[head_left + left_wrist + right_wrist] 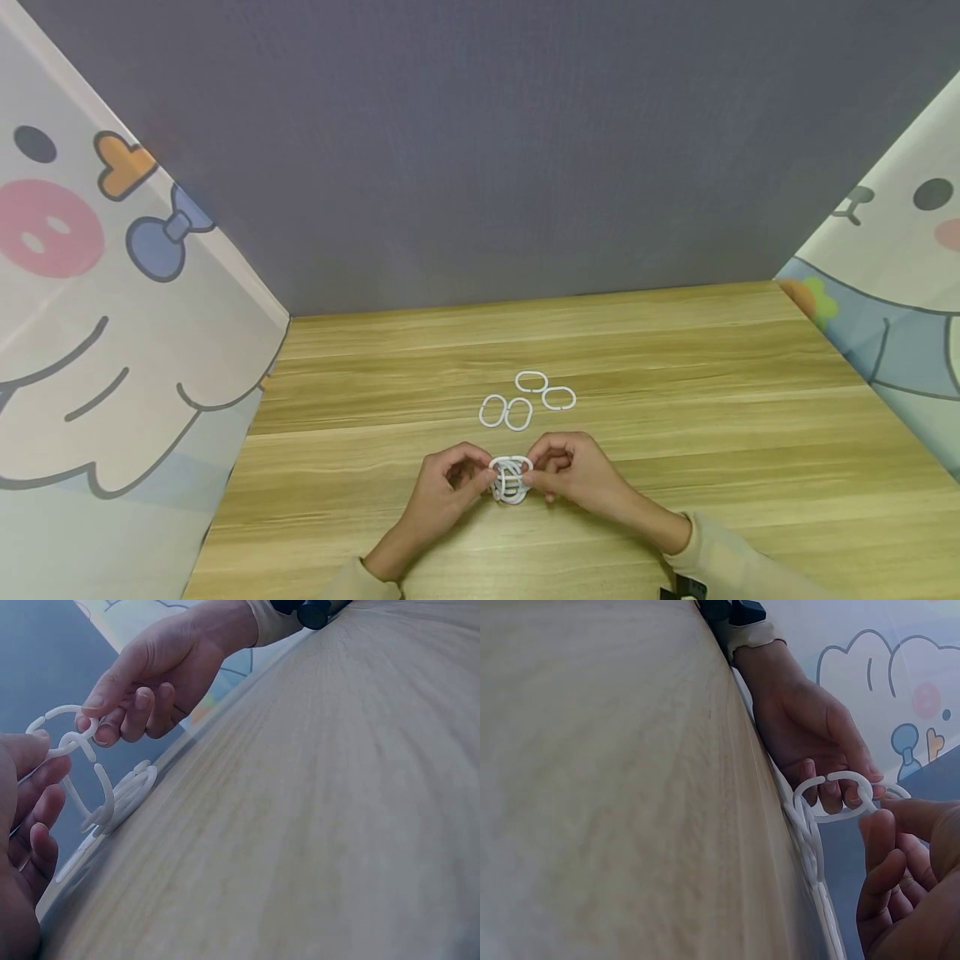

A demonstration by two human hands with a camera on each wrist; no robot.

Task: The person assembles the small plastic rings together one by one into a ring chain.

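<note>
Both hands hold one white oval plastic link (512,457) with a small gap in its side, raised above the table. My left hand (448,486) pinches its left end between thumb and forefinger; my right hand (585,477) pinches the right end the same way. Another link (107,796) hooks through the held one and hangs down, its own gap visible in the left wrist view. Directly below, several more white links (807,838) lie bunched on the table, joined or overlapping; I cannot tell which.
Beyond the hands, several loose links (532,372) lie flat on the wooden table (675,358), in two touching pairs. A grey panel (480,167) rises behind the table, and cartoon-printed panels (150,333) stand at either side.
</note>
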